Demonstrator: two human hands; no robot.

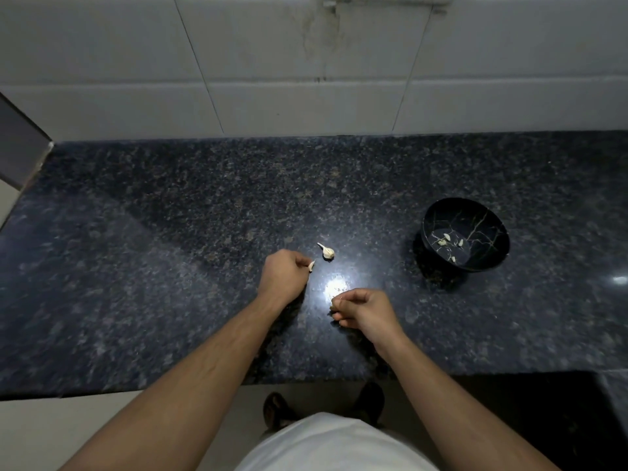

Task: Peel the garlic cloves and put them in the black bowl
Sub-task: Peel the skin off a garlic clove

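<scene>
My left hand [283, 275] pinches a small pale garlic clove [311, 265] at its fingertips, low over the dark granite counter [170, 266]. Just beyond it lies a garlic piece with a pointed stem [327, 251]. My right hand [365, 311] is curled nearer the front edge, its fingers closed around something small and brownish that I cannot make out. The black bowl [489, 239] with gold veins stands to the right, holding several pale peeled cloves [446, 240].
A white tiled wall [306, 69] rises behind the counter. A bright light reflection [334, 287] glares between the hands. The counter's front edge runs just below my forearms, with feet on the floor beneath.
</scene>
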